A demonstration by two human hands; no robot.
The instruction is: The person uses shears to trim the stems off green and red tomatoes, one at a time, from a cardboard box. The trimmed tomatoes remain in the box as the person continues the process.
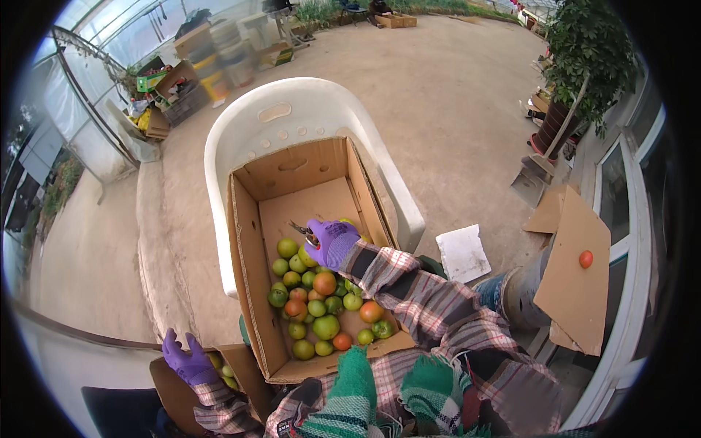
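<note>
A cardboard box [249,284] sits on a white plastic chair [219,159] before me. Green and orange-red tomatoes [326,327] fill its near part. My right hand [331,238], in a purple glove, is over the tomatoes inside the box and grips small pruning snips [303,231], their blades pointing up and left. My left hand [186,358], gloved in purple too, is raised with fingers apart above a second cardboard box [241,358] at the lower left, which holds several green tomatoes [227,371].
A single red tomato [586,259] rests on a cardboard sheet [575,290] at the right. A white foam slab [463,253] lies on the floor. A potted plant [589,60] stands at the upper right; buckets [211,76] and a crate [186,104] stand at the upper left.
</note>
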